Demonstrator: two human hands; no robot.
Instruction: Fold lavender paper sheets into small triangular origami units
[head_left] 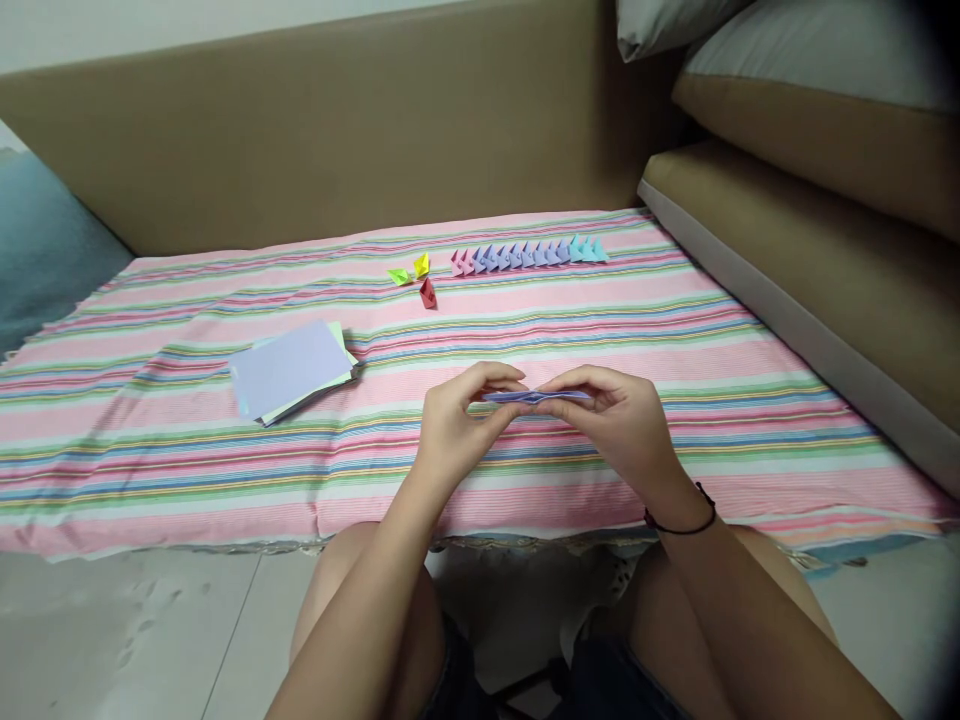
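Note:
Between both hands, just above the striped cloth, is a folded piece of lilac paper (535,397), seen nearly edge-on. My left hand (466,412) pinches its left part between thumb and fingers. On the other side, my right hand (619,412) grips the right part the same way, the thumbs almost meeting below the middle. The fingers cover some of the folds. To the left lies a stack of paper sheets (292,370) with a lilac sheet on top and pale green ones beneath.
Farther back stands a row of folded paper pieces (525,256) in pink, lilac and turquoise. Nearby sit a green folded piece (399,276), a yellow one (421,265) and a red one (428,294). Brown cushions (810,250) border the right; a brown backrest (337,130) rises behind the striped cloth (187,400).

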